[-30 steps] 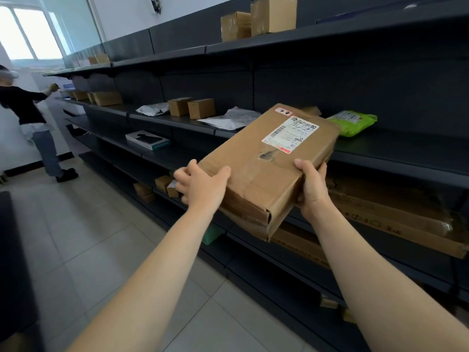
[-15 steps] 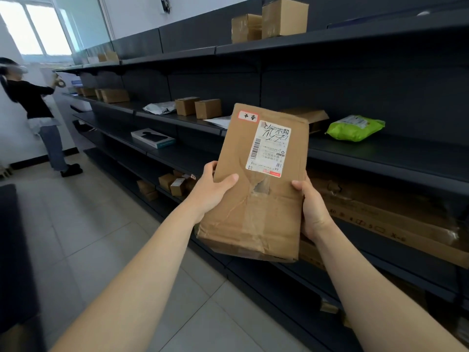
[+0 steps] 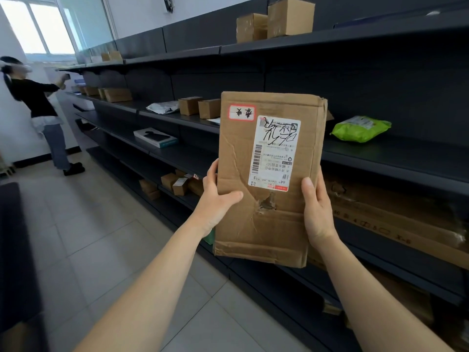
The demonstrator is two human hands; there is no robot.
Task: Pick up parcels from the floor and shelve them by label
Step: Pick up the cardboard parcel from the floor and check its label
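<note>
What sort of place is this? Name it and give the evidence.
Most likely a parcel pickup or sorting station. Long dark metal shelving holds scattered cardboard boxes and a green mailer bag. Both hands hold up a dented cardboard parcel whose shipping label carries a barcode and handwritten marks.

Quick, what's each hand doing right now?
Left hand: closed on the parcel's left edge.
Right hand: closed on its right edge.

On the parcel (image 3: 269, 179) you hold, the white shipping label (image 3: 274, 153) sits upside down; only "640" reads, near its lower edge.
</note>
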